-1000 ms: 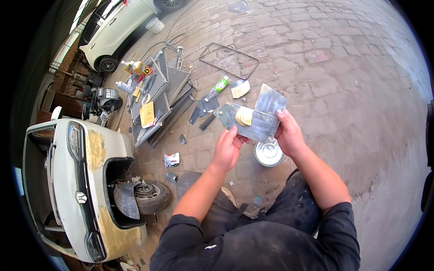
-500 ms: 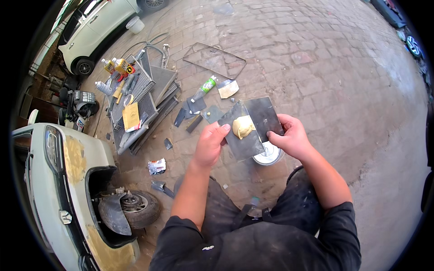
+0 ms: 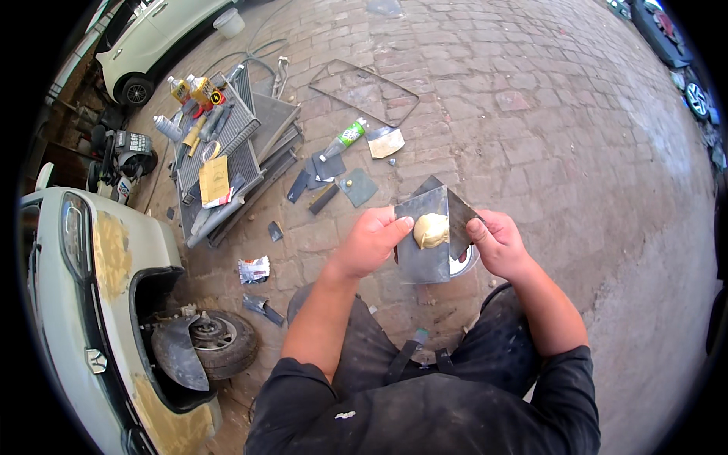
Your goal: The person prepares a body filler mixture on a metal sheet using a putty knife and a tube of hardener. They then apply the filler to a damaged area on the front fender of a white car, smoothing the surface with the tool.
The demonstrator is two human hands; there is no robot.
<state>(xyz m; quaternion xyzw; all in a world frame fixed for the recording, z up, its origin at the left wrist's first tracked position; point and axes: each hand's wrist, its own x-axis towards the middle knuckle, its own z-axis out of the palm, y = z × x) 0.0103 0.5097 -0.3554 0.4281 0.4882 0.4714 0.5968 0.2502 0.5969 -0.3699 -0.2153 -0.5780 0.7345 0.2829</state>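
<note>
My left hand point(image 3: 373, 241) is closed on a flat grey plate point(image 3: 421, 264), thumb on top along its left edge. A lump of pale yellow putty point(image 3: 431, 230) sits on the plate near its right edge. My right hand point(image 3: 497, 244) pinches a dark flat spreader point(image 3: 459, 215), which reaches partly under the grey plate. Below the right hand, a round tin with a whitish top point(image 3: 464, 263) stands on the ground, mostly hidden by the spreader and hand.
Left of me is a pale car body point(image 3: 114, 250) with sanded yellowish patches and a wheel point(image 3: 227, 345). Stacked radiators point(image 3: 250, 125) carry bottles and tools. A green-labelled bottle point(image 3: 345, 139), sanding sheets point(image 3: 358, 187) and a thin rectangular frame point(image 3: 365, 92) lie on the brick paving.
The grey plate has turned more upright and shifted slightly right with the putty. The dark spreader has swung from beside the plate to partly beneath it. Both hands keep their holds.
</note>
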